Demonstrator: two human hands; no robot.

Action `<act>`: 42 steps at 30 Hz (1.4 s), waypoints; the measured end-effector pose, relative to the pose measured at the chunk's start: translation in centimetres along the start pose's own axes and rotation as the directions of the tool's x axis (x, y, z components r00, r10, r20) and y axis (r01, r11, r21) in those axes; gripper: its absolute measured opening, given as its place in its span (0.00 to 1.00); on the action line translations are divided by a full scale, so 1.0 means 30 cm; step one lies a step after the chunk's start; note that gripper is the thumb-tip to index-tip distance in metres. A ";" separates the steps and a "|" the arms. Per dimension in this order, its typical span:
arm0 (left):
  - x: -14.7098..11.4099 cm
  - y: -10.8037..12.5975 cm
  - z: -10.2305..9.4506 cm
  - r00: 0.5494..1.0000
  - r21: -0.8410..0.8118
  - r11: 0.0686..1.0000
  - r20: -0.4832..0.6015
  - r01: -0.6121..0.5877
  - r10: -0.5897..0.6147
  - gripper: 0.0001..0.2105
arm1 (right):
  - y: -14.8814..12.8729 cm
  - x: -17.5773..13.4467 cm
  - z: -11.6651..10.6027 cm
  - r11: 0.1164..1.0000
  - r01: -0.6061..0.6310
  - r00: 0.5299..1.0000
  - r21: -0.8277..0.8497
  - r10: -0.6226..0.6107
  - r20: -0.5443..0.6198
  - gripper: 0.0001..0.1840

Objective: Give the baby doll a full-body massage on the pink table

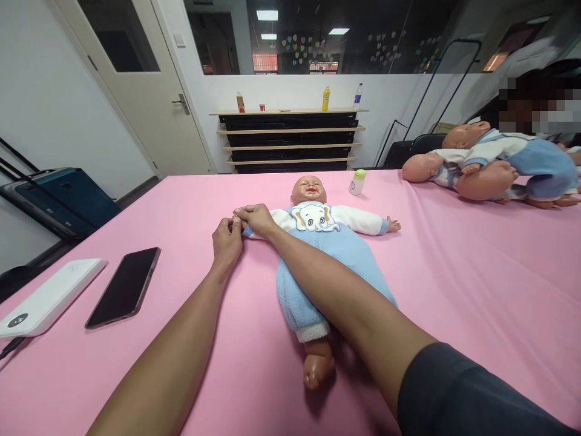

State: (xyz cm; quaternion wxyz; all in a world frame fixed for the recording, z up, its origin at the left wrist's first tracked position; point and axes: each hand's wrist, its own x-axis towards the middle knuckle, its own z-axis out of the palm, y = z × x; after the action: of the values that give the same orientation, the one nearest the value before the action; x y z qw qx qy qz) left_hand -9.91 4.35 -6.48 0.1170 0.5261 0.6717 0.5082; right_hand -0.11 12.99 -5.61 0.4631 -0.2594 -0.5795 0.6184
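Note:
A baby doll (336,245) in a white and light-blue outfit with an elephant on its chest lies face up, arms spread. At the end of its sleeve on the left side, my two hands meet around the doll's small hand, which they mostly cover. My left hand (227,242) is closed, thumb and fingers pinching there. Reaching across the doll's body, my right hand (256,220) is closed over the same spot beside the blue cuff (247,231). The doll's other hand (393,225) lies free on the pink cloth. My right forearm hides part of its legs.
A phone (124,287) and a white power bank (49,297) with a cable lie on the left. A green-capped bottle (357,182) stands near the doll's head. More dolls (540,166) are piled at the right, near another person. Shelves (290,138) stand behind the table.

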 end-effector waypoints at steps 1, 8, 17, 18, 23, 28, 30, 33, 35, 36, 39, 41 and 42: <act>0.000 0.000 0.002 1.000 -0.004 1.000 0.005 0.002 -0.002 0.19 | -0.002 -0.001 0.000 1.000 0.025 1.000 -0.016 -0.024 0.008 0.16; 0.001 0.002 0.006 1.000 -0.028 0.999 0.018 0.023 -0.023 0.16 | -0.007 0.008 0.007 0.999 0.014 1.000 0.029 -0.013 -0.012 0.09; -0.009 0.025 -0.008 1.000 -0.004 1.000 0.018 0.016 -0.016 0.13 | -0.033 -0.014 0.005 0.988 -0.096 0.995 0.118 0.091 0.047 0.15; -0.010 0.028 -0.009 1.000 0.001 1.000 0.021 0.014 -0.015 0.13 | -0.036 -0.015 0.005 0.985 -0.111 0.993 0.130 0.104 0.061 0.15; -0.011 0.035 -0.011 0.999 0.037 0.999 0.024 0.022 -0.023 0.12 | -0.037 -0.010 0.005 0.986 -0.128 0.988 0.107 0.118 0.096 0.15; -0.013 0.036 -0.007 0.999 0.039 0.999 0.049 0.015 -0.017 0.12 | -0.029 -0.010 0.009 0.987 -0.094 0.994 0.132 0.085 0.074 0.11; -0.013 0.031 -0.003 0.998 0.015 1.000 0.054 0.019 -0.020 0.13 | -0.029 -0.011 0.010 0.986 -0.094 0.994 0.138 0.085 0.070 0.11; -0.009 0.021 0.002 0.998 -0.023 0.999 0.057 0.036 -0.034 0.14 | -0.031 -0.010 0.011 0.989 -0.091 0.995 0.119 0.086 0.049 0.11; -0.006 0.015 0.003 0.998 -0.041 0.999 0.061 0.035 -0.032 0.16 | -0.032 -0.008 0.011 0.993 -0.077 0.997 0.089 0.074 0.027 0.11; -0.005 0.013 0.003 0.998 -0.044 0.999 0.061 0.029 -0.026 0.17 | -0.031 -0.006 0.011 0.996 -0.063 0.998 0.068 0.062 0.014 0.12; -0.002 0.009 0.001 0.998 -0.018 1.000 0.056 0.013 -0.012 0.21 | -0.025 0.000 0.011 1.000 -0.020 1.000 0.016 0.020 -0.002 0.12; -0.001 0.006 -0.001 0.998 -0.006 1.000 0.054 0.015 -0.014 0.22 | -0.018 0.003 0.011 1.000 -0.006 1.000 0.015 0.006 0.022 0.10; 0.000 0.005 -0.001 0.998 -0.007 1.000 0.053 0.017 -0.017 0.22 | -0.015 0.004 0.011 1.000 -0.005 0.999 0.021 0.004 0.041 0.09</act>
State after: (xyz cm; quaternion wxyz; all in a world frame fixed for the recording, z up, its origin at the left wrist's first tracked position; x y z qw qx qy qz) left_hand -9.86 4.32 -6.35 0.1411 0.5333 0.6708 0.4957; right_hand -0.31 12.90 -5.09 0.4524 -0.2430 -0.5817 0.6308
